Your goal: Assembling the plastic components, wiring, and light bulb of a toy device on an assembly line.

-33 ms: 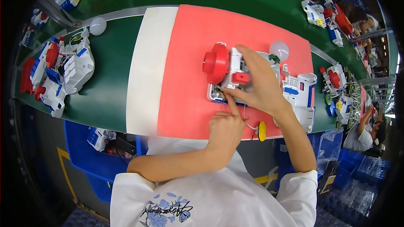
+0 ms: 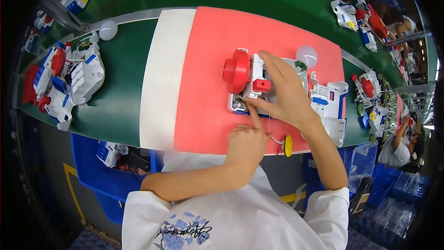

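Observation:
My right hand [image 2: 289, 92] spans a white plastic mechanism [image 2: 255, 76], with a red wheel-like part [image 2: 236, 71] on its left and a small red block [image 2: 261, 85] in front. Its thumb and fingers are closed round the mechanism, which sits over a white shell [image 2: 234, 104]. My left hand [image 2: 247, 143] reaches in from below. Its index finger is stretched up to the shell's near edge beside my right thumb, the other fingers curled. What the fingertip touches is too small to tell. A white bulb-shaped dome [image 2: 307, 57] and a small green circuit board lie behind my right hand.
Right of my hands lies an open white shell [image 2: 326, 104] with blue parts. A yellow disc [image 2: 288, 145] on a thin wire hangs at the pink mat's [image 2: 203, 88] front edge. Partly assembled units [image 2: 69, 76] stand at left. Below is a blue bin [image 2: 92, 166].

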Tool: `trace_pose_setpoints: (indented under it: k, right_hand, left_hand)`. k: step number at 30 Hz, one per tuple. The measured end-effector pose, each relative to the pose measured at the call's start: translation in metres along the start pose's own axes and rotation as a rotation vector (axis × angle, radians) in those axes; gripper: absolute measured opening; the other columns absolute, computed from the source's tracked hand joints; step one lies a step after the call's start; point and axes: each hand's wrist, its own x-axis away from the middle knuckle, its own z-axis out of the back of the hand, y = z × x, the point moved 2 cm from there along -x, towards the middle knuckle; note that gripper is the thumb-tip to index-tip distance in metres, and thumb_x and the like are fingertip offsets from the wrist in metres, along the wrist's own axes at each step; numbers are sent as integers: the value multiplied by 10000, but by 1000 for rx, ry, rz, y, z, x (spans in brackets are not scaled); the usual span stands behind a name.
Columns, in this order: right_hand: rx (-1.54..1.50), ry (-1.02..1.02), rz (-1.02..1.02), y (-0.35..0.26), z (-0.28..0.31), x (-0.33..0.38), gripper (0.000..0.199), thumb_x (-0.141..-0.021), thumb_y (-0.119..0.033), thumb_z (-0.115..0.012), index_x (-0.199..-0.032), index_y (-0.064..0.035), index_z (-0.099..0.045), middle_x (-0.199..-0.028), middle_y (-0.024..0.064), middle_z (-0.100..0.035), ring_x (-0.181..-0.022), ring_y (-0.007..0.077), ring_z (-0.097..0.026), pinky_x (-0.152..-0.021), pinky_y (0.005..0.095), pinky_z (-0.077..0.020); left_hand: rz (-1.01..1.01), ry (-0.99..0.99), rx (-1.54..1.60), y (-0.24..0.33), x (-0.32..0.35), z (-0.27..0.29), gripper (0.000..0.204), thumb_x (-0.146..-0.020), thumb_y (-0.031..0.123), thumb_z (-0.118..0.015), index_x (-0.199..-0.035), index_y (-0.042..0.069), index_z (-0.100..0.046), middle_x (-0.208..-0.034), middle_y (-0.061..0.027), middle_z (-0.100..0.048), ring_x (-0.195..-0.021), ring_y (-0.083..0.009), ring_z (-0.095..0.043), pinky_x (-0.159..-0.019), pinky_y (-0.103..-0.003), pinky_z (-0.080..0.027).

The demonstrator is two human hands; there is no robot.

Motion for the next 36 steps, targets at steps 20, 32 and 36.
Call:
trace_pose_setpoints:
  k: [20,32,36]
  right_hand:
    - [215,802,-753,-47,50,201,464,-827,-112,-731,-1253,0,-586,-1281,167,-577,-1077,271,-574,-854,334,-474]
    - [-236,1037,-1289,30,30,177,239,-913,-110,-708,-1102,6,-620,-819,47,-628,-683,48,-537,-553,232,-405]
    - [-176,927,-1077,49,29,134,312,-927,-208,-704,-1127,16,-618,-797,49,-630,-624,53,-513,-540,252,-412]
  left_hand:
    - [-395,-301,1319,-136,-113,11,899,-709,85,-867,-1461,110,-375,-1460,-110,-423,-1340,-251,-450,-1113,-384,-386]
    - [-344,-139,1176,-149,-119,15,1349,-413,124,-983,-1507,108,-193,-1398,-164,-444,-1277,-295,-512,-1085,-447,-443]
    - [-354,-68,1089,-161,-145,29,1329,-455,107,-976,-1519,111,-180,-1368,-160,-465,-1243,-289,-535,-1072,-433,-455]
